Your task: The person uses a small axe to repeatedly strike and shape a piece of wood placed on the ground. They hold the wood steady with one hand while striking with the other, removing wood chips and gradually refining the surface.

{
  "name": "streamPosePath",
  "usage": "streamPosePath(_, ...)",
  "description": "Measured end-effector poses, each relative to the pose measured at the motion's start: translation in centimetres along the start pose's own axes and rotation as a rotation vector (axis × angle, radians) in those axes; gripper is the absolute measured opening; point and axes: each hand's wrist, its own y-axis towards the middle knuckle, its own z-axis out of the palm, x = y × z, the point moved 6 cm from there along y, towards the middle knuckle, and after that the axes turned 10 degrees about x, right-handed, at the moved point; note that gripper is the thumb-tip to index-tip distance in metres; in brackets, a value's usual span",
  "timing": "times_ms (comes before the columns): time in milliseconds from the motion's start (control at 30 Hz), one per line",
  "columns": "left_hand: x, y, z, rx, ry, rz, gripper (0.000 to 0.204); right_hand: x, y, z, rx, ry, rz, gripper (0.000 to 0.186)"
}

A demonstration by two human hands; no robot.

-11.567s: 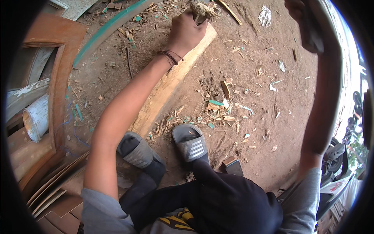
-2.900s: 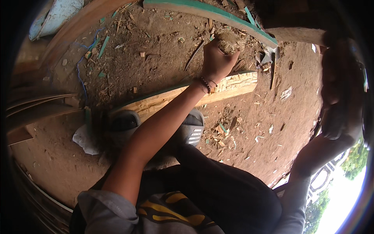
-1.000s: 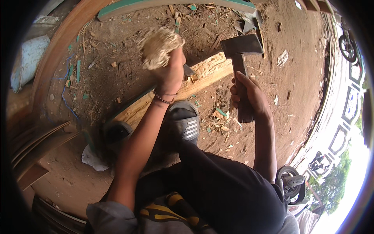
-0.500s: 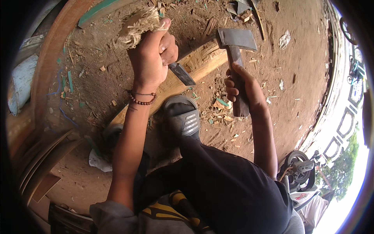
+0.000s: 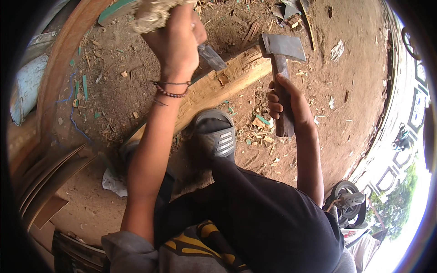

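My left hand point(image 5: 175, 38) is raised near the top edge, shut on a chisel point(image 5: 211, 57) whose grey blade points down at the wooden beam point(image 5: 214, 88); the chisel's frayed, splintered butt end point(image 5: 152, 11) sticks out above my fist. My right hand point(image 5: 287, 102) grips the wooden handle of a hatchet point(image 5: 281, 59), its steel head hanging just over the beam's far end. The pale, rough-hewn beam lies slantwise on the dirt. My sandalled foot point(image 5: 216, 132) rests against its near side.
Wood chips and green splinters point(image 5: 259, 123) litter the brown dirt. A curved wooden frame point(image 5: 54, 77) arcs along the left, with stacked boards point(image 5: 45, 182) below it. A white rag point(image 5: 114, 182) lies by my knee. A motorbike point(image 5: 348, 202) stands at lower right.
My left hand has lifted the chisel higher toward the top edge. My right hand with the hatchet has stayed almost in place over the beam's end.
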Motion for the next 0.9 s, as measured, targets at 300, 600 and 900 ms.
streamPosePath(300,2.6,-0.5,-0.1,-0.11,0.121,0.03,0.026,0.1,0.0,0.0,-0.026,0.023,0.014,0.036)
streamPosePath(600,3.2,-0.6,-1.3,-0.161,0.13,0.031,0.019,0.4,-0.2,0.2,0.002,-0.034,0.013,0.031)
streamPosePath(900,2.1,-0.6,-1.4,-0.078,0.284,0.208,0.018,1.8,-0.2,0.2,-0.058,-0.135,0.059,0.038)
